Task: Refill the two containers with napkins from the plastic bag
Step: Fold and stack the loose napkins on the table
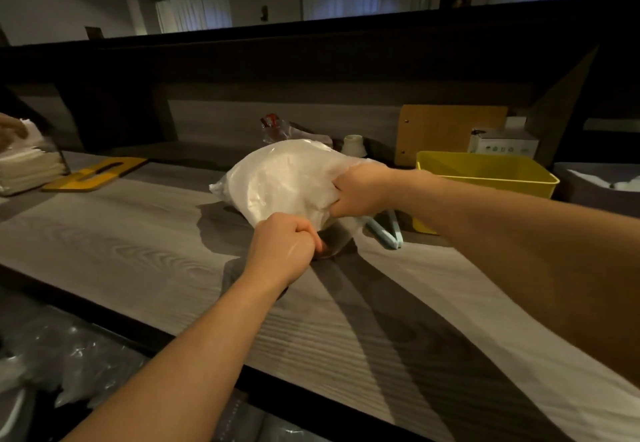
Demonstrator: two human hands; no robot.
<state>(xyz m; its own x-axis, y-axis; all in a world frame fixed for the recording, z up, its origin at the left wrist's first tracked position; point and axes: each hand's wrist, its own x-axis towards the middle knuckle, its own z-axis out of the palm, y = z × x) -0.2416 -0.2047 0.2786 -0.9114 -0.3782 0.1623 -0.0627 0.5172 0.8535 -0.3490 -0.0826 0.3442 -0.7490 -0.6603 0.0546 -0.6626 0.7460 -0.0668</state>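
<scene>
From the head view, the plastic bag of napkins lay on the wooden counter just above centre, and both hands were on its near end. The left hand was fisted round a pinch of film at the bag's five-o'clock edge; the right hand, at its three o'clock, had its fingers curled into the crumpled plastic. They looked to be working at the mouth of the bag, so the job seemed to be at or near its opening step.

At nine o'clock, a dark-framed holder held a stack of napkins, with another person's hand above it; I could not tell whether it counted as filled. At three o'clock stood a yellow tub, its inside hidden. Which items were the two containers was not certain.

The bag was thin, cloudy, wrinkled film, bulging softly. The counter was pale, grainy wood laminate. A yellow slotted board lay flat at ten o'clock, and a pale blue clip rested beside the tub.
</scene>
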